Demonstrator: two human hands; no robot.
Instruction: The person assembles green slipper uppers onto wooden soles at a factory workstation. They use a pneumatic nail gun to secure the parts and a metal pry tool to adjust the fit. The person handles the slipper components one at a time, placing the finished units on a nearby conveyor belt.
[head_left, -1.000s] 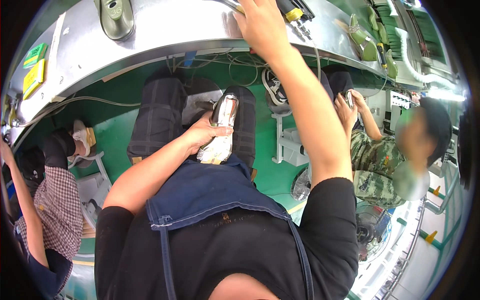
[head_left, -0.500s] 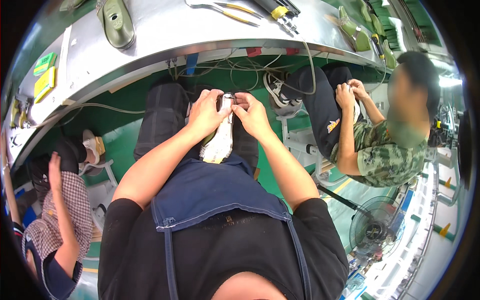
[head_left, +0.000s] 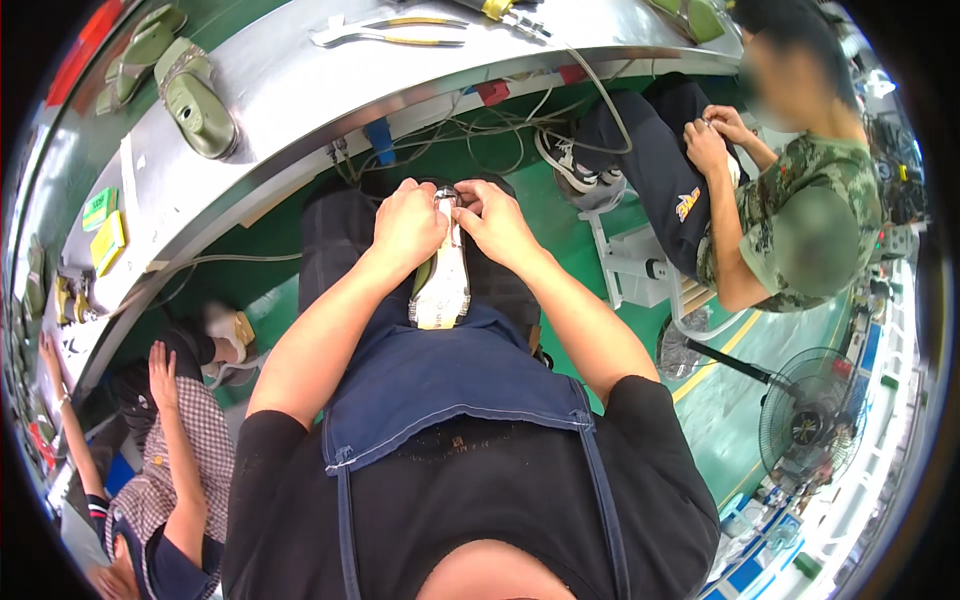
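A shoe last with a whitish covering (head_left: 440, 290) rests lengthwise on my lap, its wide end toward my navy apron. Green shows along its left side, and a dark, shiny part is at its far end. From the left, my left hand (head_left: 410, 225) grips the narrow far end, with the thumb along the covering. On the other side, my right hand (head_left: 495, 225) has its fingers curled and pinched at the right edge of that end. Whether a small piece lies under those fingertips is hidden.
Ahead curves a metal bench (head_left: 290, 85) with pliers (head_left: 420, 42), a corded tool (head_left: 505, 14), green shoe lasts (head_left: 200, 112) and a yellow box (head_left: 108, 243). Cables (head_left: 500, 135) hang beneath. One person (head_left: 800, 210) sits right, another (head_left: 170, 480) left. A fan (head_left: 805, 425) stands behind right.
The view has shifted, so the bench items sit further left and lower. Both hands remain at the far end of the last. At left, the other person's second arm now shows, reaching toward the bench.
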